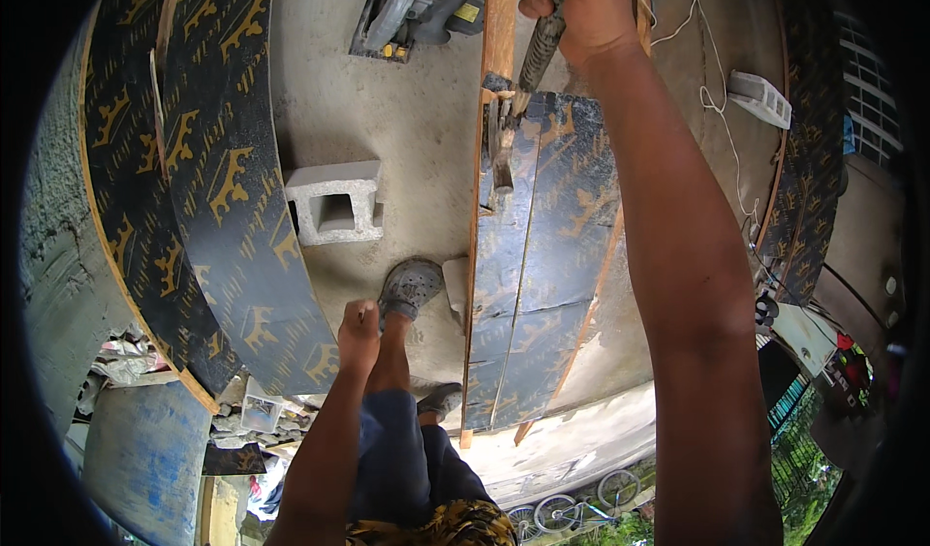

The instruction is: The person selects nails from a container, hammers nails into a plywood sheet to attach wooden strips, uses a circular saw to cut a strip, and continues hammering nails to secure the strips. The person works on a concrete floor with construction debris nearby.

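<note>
My right hand (581, 8) is raised at the top of the view, gripping the dark handle of a hammer (536, 57). The hammer's metal head (502, 154) rests against a wooden strip (499, 23) along the edge of dark plywood boards (552, 246) with a gold pattern. My left hand (358, 331) hangs low beside my leg, fingers curled into a fist. Whether it holds something small I cannot tell. My foot in a grey clog (411, 286) stands just left of the boards.
A grey concrete block (334, 205) lies on the concrete floor left of my foot. Large patterned plywood sheets (223, 168) lean at the left. A circular saw (417, 3) sits at the top. A white cord (719, 95) and another block (765, 97) are at the right.
</note>
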Demonstrator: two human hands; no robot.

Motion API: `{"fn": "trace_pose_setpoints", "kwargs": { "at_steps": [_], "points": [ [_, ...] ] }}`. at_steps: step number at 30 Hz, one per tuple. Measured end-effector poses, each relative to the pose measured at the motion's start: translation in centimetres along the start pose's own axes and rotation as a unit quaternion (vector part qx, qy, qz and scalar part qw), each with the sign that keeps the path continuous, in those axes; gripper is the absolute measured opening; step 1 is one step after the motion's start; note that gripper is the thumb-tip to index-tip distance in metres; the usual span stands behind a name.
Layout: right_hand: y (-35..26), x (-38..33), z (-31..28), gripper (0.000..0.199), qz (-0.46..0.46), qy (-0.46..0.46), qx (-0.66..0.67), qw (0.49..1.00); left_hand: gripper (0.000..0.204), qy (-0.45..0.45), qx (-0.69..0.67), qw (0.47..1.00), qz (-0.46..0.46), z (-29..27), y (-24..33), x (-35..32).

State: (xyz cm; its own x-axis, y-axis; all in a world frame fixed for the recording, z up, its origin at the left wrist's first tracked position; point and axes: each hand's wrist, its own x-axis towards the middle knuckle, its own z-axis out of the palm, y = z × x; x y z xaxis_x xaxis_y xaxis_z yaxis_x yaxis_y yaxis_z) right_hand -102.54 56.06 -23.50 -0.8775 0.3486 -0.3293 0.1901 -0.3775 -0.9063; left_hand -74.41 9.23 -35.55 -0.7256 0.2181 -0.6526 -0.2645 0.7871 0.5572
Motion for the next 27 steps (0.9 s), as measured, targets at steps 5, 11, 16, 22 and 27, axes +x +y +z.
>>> {"fn": "trace_pose_setpoints", "kwargs": {
  "at_steps": [5, 11, 16, 22, 27],
  "points": [
    [-0.9, -4.8, 1.2, 0.014, -0.032, 0.074, -0.095, 0.992, 0.072, -0.013, -0.014, 0.997, -0.070, 2.7, 10.5, 14.1],
    [0.6, -9.2, -0.2, 0.020, -0.195, 0.065, -0.075, 0.976, 0.083, -0.143, 0.141, 0.978, 0.057, 2.5, 29.1, 28.8],
    [1.0, -9.0, 0.7, 0.027, -0.182, 0.098, -0.105, 0.973, 0.076, -0.145, 0.325, 0.933, 0.053, 5.0, 30.3, 31.0],
    [1.8, -8.6, 2.5, 0.047, -0.245, 0.189, -0.208, 0.928, 0.065, -0.154, 0.317, 0.931, 0.097, 4.5, 30.1, 33.3],
    [1.9, -10.8, 2.5, 0.034, -0.215, 0.164, -0.240, 0.932, 0.055, -0.198, 0.280, 0.935, 0.087, 5.9, 28.8, 32.3]
  ]
}}
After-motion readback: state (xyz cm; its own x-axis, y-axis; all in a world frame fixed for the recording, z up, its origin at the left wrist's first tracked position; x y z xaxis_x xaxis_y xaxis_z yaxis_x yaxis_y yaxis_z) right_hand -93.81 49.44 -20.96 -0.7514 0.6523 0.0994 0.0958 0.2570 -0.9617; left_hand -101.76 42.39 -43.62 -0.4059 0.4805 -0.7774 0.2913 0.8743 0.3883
